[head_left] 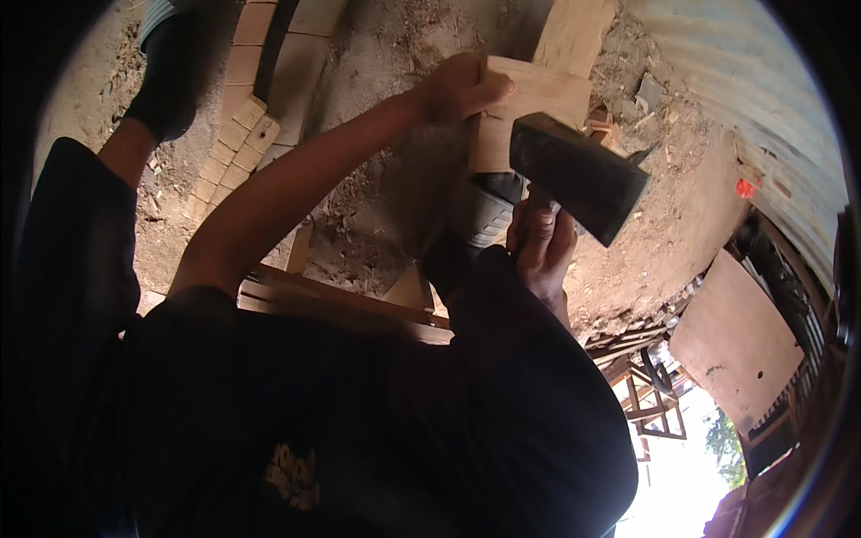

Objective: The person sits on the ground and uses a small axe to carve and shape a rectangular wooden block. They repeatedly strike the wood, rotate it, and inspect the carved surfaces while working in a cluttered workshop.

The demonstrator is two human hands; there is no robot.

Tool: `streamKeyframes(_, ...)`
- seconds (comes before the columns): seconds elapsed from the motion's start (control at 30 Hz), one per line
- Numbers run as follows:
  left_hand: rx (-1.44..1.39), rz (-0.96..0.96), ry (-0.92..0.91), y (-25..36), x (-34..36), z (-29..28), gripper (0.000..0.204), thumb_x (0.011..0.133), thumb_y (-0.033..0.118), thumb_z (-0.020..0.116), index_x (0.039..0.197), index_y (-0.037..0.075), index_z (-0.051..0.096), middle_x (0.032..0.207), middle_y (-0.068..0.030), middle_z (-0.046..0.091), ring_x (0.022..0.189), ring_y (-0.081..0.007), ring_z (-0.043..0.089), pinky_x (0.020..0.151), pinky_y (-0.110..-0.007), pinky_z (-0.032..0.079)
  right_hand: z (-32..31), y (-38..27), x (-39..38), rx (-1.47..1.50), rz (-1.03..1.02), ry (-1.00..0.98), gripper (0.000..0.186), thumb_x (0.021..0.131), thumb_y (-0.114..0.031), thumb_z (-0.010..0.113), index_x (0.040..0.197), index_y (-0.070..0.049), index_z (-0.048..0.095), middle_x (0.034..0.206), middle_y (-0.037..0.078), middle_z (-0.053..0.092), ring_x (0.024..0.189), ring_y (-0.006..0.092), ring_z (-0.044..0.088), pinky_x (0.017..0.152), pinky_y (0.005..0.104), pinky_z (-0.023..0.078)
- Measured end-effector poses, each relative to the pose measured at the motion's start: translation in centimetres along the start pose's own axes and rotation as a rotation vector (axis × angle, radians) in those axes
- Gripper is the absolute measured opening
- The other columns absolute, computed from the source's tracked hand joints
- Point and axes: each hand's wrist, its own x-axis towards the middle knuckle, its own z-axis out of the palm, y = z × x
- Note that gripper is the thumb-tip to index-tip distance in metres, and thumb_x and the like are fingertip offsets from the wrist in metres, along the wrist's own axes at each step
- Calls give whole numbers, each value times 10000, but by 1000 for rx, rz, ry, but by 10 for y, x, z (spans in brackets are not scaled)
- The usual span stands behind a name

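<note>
At the left of the frame, small wooden blocks (pixel 235 154) are laid in rows on the ground; they could probably be scattered if knocked by a foot. At upper centre, the edge of a wooden board (pixel 535 92) is gripped by the left hand (pixel 468 88), its thumb laid over the face. Those fingers could be struck if a blow were to stray left. Just below the board, a foot in grey footwear (pixel 489 215) is seen, which might be hit if the board were to slip or be missed. Right of centre, the hammer (pixel 578 175) is clasped close below its head by the right hand (pixel 543 238), fingers curled tight. Whether the board is touched by the head cannot be told; a tilted face could cause glancing or splitting.
</note>
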Motion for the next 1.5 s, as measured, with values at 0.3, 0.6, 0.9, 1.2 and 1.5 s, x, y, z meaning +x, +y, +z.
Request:
streamKeyframes(0.3, 58, -106, 201, 24, -15, 15, 380, 925, 349, 589, 857, -16, 672, 663, -58, 654, 610, -132, 577, 575, -339, 469, -12, 7, -3, 300, 285, 358, 446, 1054, -429, 368, 1151, -18, 511, 599, 5, 444, 434, 100, 401, 405, 268, 316)
streamKeyframes(0.6, 102, -203, 235, 32, -9, 26, 323, 948, 282, 570, 898, -30, 632, 780, -10, 629, 756, -74, 559, 635, -299, 458, -76, 151, -21, 702, 582, 401, 459, 1040, -481, 388, 1131, -45, 501, 692, 61, 520, 484, 155, 516, 407, 300, 443)
streamKeyframes(0.9, -8, -31, 470, 20, -17, 33, 341, 968, 278, 560, 858, -38, 626, 716, -26, 621, 664, -85, 561, 553, -297, 435, -53, 81, 19, -336, 66, 541, 383, 961, -303, 611, 1123, 44, 625, 895, 135, 660, 857, 203, 673, 677, 316, 560)
streamKeyframes(1.2, -67, 87, 787, 26, -19, 66, 355, 973, 250, 542, 1107, -77, 574, 1001, -126, 641, 931, -178, 609, 779, -327, 493, 6, 14, 90, 472, 336, -142, 457, 938, -292, 672, 1170, 86, 562, 1024, 163, 669, 836, 196, 683, 669, 294, 587)
streamKeyframes(1.5, 183, 284, 248, 46, -42, 11, 560, 793, 94, 780, 1279, -37, 534, 1179, -158, 627, 1189, -244, 577, 1023, -371, 466, 3, 17, 106, 593, 232, -191, 440, 946, -223, 666, 1180, 128, 541, 1079, 196, 651, 911, 259, 707, 822, 322, 612)
